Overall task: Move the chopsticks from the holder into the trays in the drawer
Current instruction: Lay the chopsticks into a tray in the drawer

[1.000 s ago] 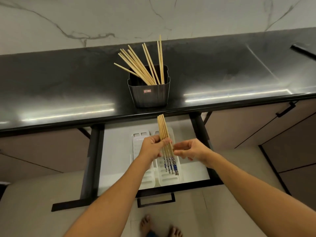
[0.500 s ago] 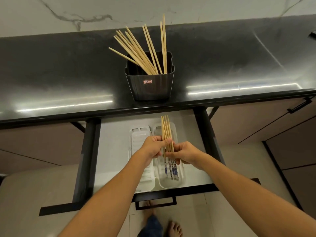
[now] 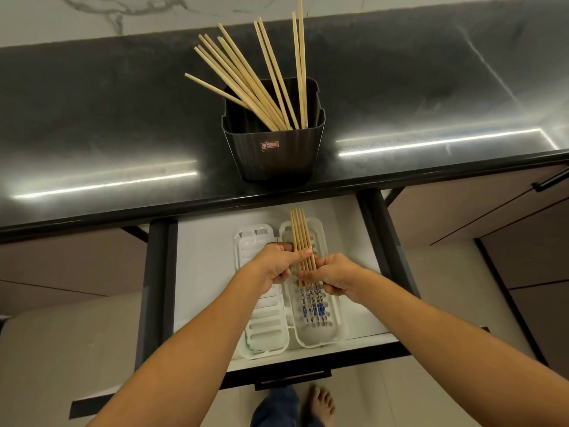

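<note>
- We look down on a glossy black stone table (image 3: 107,124) with bright strips of light reflected along its front, and a white marbled wall (image 3: 154,13) behind it.
- Near the table's front edge stands a dark grey ribbed plastic holder (image 3: 274,149) bearing a small red label; loose pale wooden chopsticks (image 3: 246,78) lean out of it, most fanned to the left, a few nearly upright.
- Below the table edge a white-floored, black-framed drawer (image 3: 203,272) is pulled open, with two long white slotted plastic trays side by side inside it: a left tray (image 3: 264,331) and a right tray (image 3: 311,334).
- Our left hand (image 3: 274,266) and our right hand (image 3: 332,275) are both closed around a small bundle of wooden chopsticks with blue-patterned ends (image 3: 303,241), held lengthwise over the right tray.
- We cannot tell whether the patterned ends touch the tray floor, and the fingers hide the bundle's middle.
- Beige cabinet fronts (image 3: 477,217) flank the drawer; a pale tiled floor (image 3: 61,349) lies below.
- At the bottom edge, a bare foot (image 3: 318,405) and blue trouser fabric are cut off.
</note>
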